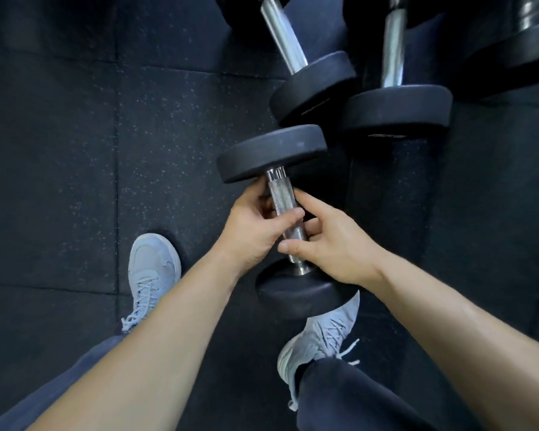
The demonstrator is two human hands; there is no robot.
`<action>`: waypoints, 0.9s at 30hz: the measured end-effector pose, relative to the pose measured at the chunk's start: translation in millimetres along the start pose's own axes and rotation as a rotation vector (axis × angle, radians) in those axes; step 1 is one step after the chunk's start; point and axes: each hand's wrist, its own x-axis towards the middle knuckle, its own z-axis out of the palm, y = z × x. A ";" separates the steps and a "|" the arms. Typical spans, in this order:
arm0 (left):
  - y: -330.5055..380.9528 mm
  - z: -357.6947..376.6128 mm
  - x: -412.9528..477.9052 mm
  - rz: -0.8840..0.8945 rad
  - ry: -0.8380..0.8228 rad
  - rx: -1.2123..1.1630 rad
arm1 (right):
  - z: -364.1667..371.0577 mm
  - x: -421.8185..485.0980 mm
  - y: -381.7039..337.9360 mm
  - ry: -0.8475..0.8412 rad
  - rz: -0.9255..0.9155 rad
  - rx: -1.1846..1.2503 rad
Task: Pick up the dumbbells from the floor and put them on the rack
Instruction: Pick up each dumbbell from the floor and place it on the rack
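A black dumbbell [273,152] with a knurled steel handle lies on the dark rubber floor between my feet, its far head toward the top of the view. My left hand [252,227] curls round the handle from the left, thumb across the bar. My right hand [327,241] wraps the lower part of the same handle from the right, its fingers partly hidden under the bar. The near head [296,293] shows below my hands. No rack shows in this view.
Two more black dumbbells [313,88] [395,112] lie on the floor just beyond, the nearer one almost touching the held dumbbell's far head. A further weight [517,51] sits top right. My grey shoes [153,269] [321,334] flank the dumbbell. Open speckled floor [75,150] stretches left.
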 end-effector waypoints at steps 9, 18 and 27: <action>167.8 50.9 -138.7 0.064 -0.337 0.290 | -0.9 -189.3 -115.4 0.352 0.078 0.301; 321.7 160.9 -303.9 0.244 -0.787 0.719 | -7.8 -415.7 -216.1 0.761 -0.047 0.586; 351.1 301.4 -462.7 0.406 -1.203 1.020 | 20.0 -615.3 -240.3 1.218 -0.019 0.796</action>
